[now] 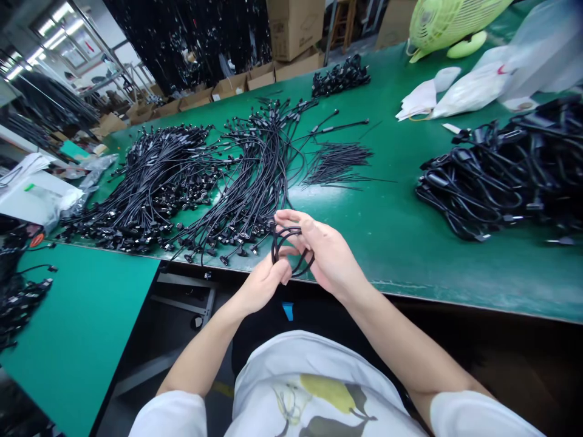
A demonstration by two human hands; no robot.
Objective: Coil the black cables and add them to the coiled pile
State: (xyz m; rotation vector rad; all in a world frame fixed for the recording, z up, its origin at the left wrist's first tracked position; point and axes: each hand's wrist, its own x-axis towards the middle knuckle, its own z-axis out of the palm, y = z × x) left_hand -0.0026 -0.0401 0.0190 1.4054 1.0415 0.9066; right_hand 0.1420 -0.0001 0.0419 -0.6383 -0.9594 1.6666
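You're holding a loop of black cable (302,269) up between both hands, just past the front edge of the green-topped workbench (382,255). Its oval runs mostly left to right, with the long axis stretched from one hand to the other and tipped slightly; no cable end shows. Your left hand (262,282) is closed on the loop's lower left side, with the fingers curled around it. Your right hand (328,255) is closed on its upper right side, and its fingers (296,221) reach over the top. Exactly how the cable sits inside each grip is hidden.

Nearest your hands, a spread bundle of black connector cables (250,176) fans across the bench, with its connector ends lying toward you. A similar heap (150,188) lies to its left, and a thin black bundle of wires (337,164) lies beyond your right hand. A large tangled pile of thicker black cables (483,182) sits well to your right, below white plastic bags (469,91). A lime-green fan (450,18) stands at the far corner.
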